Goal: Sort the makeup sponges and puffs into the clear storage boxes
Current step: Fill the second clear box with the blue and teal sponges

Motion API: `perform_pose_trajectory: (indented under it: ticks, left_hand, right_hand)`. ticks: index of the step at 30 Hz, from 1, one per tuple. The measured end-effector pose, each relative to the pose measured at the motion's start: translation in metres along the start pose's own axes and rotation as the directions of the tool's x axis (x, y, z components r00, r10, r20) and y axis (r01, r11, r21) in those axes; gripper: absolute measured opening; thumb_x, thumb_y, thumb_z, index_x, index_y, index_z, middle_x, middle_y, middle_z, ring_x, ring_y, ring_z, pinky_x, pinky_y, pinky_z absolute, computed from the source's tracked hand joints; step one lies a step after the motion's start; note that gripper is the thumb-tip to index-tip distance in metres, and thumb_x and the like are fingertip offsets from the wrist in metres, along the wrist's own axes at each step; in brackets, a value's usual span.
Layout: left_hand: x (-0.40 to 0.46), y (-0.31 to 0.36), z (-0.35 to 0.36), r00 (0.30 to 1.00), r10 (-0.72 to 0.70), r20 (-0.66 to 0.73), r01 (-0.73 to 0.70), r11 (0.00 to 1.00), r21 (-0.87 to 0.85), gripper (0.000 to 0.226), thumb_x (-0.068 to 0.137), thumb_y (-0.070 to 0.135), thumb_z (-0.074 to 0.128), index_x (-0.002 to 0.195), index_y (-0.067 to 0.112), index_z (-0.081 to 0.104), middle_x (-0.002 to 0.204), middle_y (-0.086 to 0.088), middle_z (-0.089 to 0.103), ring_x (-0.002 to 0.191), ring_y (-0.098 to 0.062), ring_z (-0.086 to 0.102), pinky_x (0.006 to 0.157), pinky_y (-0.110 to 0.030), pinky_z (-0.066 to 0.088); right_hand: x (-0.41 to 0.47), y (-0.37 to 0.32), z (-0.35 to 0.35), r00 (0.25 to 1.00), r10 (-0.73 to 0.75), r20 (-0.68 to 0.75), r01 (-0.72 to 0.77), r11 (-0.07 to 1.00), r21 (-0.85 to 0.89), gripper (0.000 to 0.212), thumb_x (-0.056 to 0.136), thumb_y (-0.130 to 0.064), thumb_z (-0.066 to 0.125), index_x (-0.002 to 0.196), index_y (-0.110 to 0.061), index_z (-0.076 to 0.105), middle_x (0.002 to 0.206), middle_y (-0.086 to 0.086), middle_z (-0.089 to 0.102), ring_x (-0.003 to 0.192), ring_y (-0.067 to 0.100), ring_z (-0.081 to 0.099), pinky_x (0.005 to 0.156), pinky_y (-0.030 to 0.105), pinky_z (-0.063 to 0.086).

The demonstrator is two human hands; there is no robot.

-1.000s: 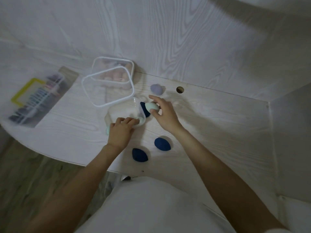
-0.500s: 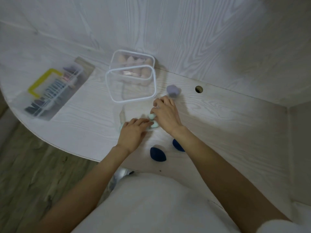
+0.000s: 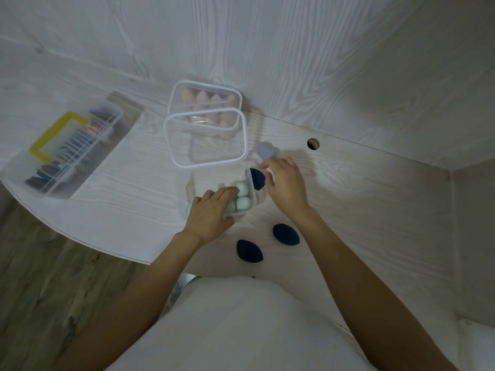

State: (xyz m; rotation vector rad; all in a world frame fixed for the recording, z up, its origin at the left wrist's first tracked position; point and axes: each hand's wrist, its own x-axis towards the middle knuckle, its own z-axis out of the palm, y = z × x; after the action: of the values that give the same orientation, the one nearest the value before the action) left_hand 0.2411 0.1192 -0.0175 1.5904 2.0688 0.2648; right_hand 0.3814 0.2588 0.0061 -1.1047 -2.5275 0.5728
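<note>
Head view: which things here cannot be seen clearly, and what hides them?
- Small clear box: the left hand covers its near side.
- Right hand: its own back hides the fingertips.
- Handled organizer: contents blurred.
- Pink sponges: partly behind the leaning lid.

We see mint-green sponges (image 3: 243,202) packed upright in a small clear box (image 3: 251,183), one navy sponge (image 3: 256,178) at its far corner. Two navy sponges (image 3: 249,251) lie loose nearer (well apart from a lilac sponge (image 3: 265,150)). Peach sponges (image 3: 203,99) fill the far box (image 3: 205,101).
</note>
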Motion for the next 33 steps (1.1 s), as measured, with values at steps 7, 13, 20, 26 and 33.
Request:
perform_pose_trajectory:
  ticks: [7, 13, 20, 26, 33]
  left_hand:
    - [0.001, 0.001, -0.001, 1.000, -0.011, -0.005, 0.011, 0.999, -0.034, 0.065, 0.079, 0.028, 0.062, 0.138, 0.028, 0.034, 0.136, 0.007, 0.046, 0.111, -0.022, 0.046, 0.081, -0.034, 0.032]
    - [-0.001, 0.001, 0.000, 0.999, 0.000, -0.041, -0.002, 1.000, -0.031, 0.067, 0.079, 0.028, 0.064, 0.139, 0.027, 0.034, 0.134, 0.004, 0.048, 0.109, -0.023, 0.048, 0.081, -0.036, 0.033]
    - [-0.005, -0.002, 0.006, 0.987, 0.084, -0.137, -0.084, 0.996, 0.004, 0.062, 0.073, 0.019, 0.068, 0.132, 0.016, 0.047, 0.130, -0.003, 0.053, 0.098, -0.029, 0.054, 0.075, -0.040, 0.040]
    - [-0.012, -0.007, 0.007, 0.978, 0.037, -0.207, -0.071, 0.985, -0.156, 0.043, 0.072, 0.012, 0.073, 0.111, 0.005, 0.056, 0.108, -0.010, 0.057, 0.078, -0.027, 0.058, 0.063, -0.029, 0.041]
    - [-0.022, -0.012, 0.004, 0.975, 0.041, -0.220, -0.082, 0.980, -0.181, 0.028, 0.078, 0.017, 0.072, 0.103, 0.012, 0.064, 0.107, -0.003, 0.063, 0.079, -0.026, 0.063, 0.059, -0.028, 0.045]
  right_hand:
    - [0.017, 0.014, 0.021, 0.900, 0.024, 0.435, 0.040, 0.990, -0.136, 0.055, 0.082, -0.014, 0.066, 0.132, -0.015, 0.044, 0.135, 0.008, 0.049, 0.120, 0.029, 0.043, 0.092, 0.036, 0.038]
    - [0.001, 0.009, 0.008, 0.956, 0.249, 0.154, -0.272, 0.951, 0.148, 0.046, 0.079, -0.016, 0.064, 0.121, -0.013, 0.045, 0.114, 0.007, 0.057, 0.097, 0.024, 0.052, 0.075, 0.034, 0.045]
    - [0.012, -0.044, -0.001, 0.969, -0.037, 0.246, -0.083, 0.885, 0.458, 0.037, 0.080, -0.018, 0.070, 0.112, -0.023, 0.053, 0.113, -0.002, 0.057, 0.096, 0.010, 0.054, 0.072, 0.011, 0.042]
    - [0.024, -0.046, 0.033, 0.929, -0.086, 0.361, -0.077, 0.908, 0.412, 0.038, 0.075, -0.014, 0.072, 0.105, -0.021, 0.050, 0.107, -0.001, 0.056, 0.093, 0.013, 0.053, 0.077, 0.031, 0.049]
    - [0.018, -0.032, 0.026, 0.840, -0.222, 0.494, 0.169, 0.974, 0.151, 0.046, 0.078, 0.001, 0.060, 0.121, -0.016, 0.055, 0.121, 0.006, 0.053, 0.102, 0.023, 0.055, 0.084, 0.040, 0.050]
